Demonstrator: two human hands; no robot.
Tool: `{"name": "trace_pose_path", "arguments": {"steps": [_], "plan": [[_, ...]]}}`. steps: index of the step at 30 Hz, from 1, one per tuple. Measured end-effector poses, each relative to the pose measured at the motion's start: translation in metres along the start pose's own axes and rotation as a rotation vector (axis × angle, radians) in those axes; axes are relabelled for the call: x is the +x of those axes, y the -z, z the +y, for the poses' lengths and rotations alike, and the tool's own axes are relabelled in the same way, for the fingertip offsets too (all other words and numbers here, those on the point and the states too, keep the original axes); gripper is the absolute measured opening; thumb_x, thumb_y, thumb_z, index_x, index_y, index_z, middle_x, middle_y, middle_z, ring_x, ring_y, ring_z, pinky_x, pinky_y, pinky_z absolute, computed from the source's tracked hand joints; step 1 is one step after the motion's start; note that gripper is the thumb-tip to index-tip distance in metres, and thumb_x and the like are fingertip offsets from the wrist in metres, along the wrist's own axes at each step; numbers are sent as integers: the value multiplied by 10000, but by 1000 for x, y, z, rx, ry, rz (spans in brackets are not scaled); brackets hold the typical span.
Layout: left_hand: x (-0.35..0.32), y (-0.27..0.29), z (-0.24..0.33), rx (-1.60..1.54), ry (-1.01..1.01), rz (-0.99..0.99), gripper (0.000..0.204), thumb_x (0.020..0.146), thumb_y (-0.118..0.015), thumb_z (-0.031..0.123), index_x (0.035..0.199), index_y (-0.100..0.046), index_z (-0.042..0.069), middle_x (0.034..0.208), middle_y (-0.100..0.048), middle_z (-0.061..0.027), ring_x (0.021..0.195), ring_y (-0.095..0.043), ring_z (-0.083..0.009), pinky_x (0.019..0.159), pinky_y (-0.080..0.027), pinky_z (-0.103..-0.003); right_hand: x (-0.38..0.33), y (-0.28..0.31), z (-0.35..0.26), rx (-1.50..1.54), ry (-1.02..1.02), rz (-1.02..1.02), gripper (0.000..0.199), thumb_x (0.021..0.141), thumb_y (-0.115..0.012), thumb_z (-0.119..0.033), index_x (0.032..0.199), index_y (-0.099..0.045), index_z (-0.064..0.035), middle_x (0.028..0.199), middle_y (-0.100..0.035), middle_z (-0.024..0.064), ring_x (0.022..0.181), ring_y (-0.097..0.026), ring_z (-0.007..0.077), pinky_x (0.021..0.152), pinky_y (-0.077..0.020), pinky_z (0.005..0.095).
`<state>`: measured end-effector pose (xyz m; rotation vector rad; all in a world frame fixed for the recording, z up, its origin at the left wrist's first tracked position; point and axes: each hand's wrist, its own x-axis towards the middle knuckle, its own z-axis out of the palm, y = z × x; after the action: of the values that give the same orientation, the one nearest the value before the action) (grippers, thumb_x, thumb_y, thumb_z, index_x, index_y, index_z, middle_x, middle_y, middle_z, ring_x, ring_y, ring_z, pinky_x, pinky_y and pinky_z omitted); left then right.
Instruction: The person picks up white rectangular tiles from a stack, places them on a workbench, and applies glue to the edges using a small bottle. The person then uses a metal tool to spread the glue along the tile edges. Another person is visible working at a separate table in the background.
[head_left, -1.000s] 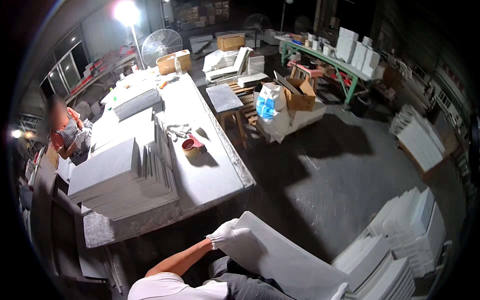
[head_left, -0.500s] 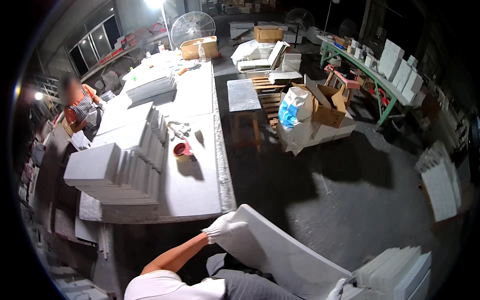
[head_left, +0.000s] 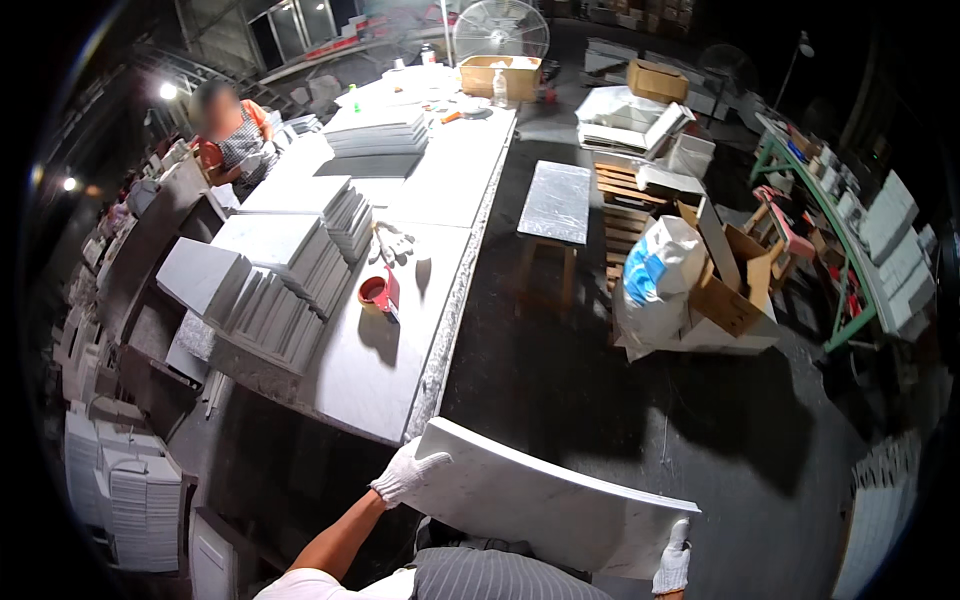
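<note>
I carry a long white stone slab (head_left: 545, 500) with grey veining, held lengthwise across in front of my body. My left hand (head_left: 408, 472), in a white knit glove, grips its left end close to the corner of the white worktable (head_left: 395, 385). At the slab's right end is my gloved right hand (head_left: 675, 562), its thumb over the near face and the other fingers hidden behind. Stacks of white slabs (head_left: 275, 320) stand on the table, with a red cup (head_left: 376, 291) and a pair of work gloves (head_left: 392, 243) beside them.
Across the table a co-worker (head_left: 240, 145) in a striped apron stands at the left. A small bench (head_left: 556, 200), a white sack (head_left: 660, 275) and a cardboard box (head_left: 735, 290) are ahead right. More slabs (head_left: 130, 495) are stacked on the floor at left; others (head_left: 882, 515) lean at right.
The slab has come up to nearly level, its right end lifted clear of the slab stack at lower right. My view has turned, and the table's corner is now nearer the slab's left end.
</note>
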<state>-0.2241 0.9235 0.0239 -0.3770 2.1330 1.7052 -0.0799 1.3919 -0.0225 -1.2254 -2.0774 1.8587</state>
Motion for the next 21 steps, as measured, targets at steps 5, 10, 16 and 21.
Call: {"name": "trace_pose_path", "arguments": {"steps": [5, 10, 16, 21], "plan": [[83, -5, 5, -34, -124, 82, 392, 862, -730, 282, 1127, -633, 11, 1010, -682, -76, 913, -618, -166, 826, -495, -321, 92, -52, -53, -48, 46, -102, 646, 941, -522, -561, 1194, -596, 29, 1037, -648, 46, 909, -572, 135, 797, -473, 288], [173, 1, 65, 48, -137, 66, 386, 852, -730, 287, 1110, -638, 14, 997, -684, -89, 909, -620, -175, 822, -494, -322, 161, -97, -108, -71, 66, -120, 658, 941, -515, -572, 1189, -598, 31, 1030, -651, 48, 902, -575, 137, 790, -475, 289], [243, 11, 95, 21, -167, 149, 447, 838, -744, 312, 1127, -620, -6, 1006, -679, -99, 910, -627, -180, 823, -497, -317, 241, -154, -163, -95, 66, -172, 672, 941, -506, -585, 1183, -601, 34, 1022, -655, 50, 893, -578, 140, 781, -477, 289], [297, 9, 115, -24, -113, 249, 508, 851, -739, 344, 1182, -592, -12, 1028, -676, -93, 935, -612, -161, 837, -497, -322, 331, -207, -209, -138, 90, -240, 683, 941, -499, -597, 1178, -603, 36, 1015, -658, 52, 885, -581, 142, 773, -479, 290]]}}
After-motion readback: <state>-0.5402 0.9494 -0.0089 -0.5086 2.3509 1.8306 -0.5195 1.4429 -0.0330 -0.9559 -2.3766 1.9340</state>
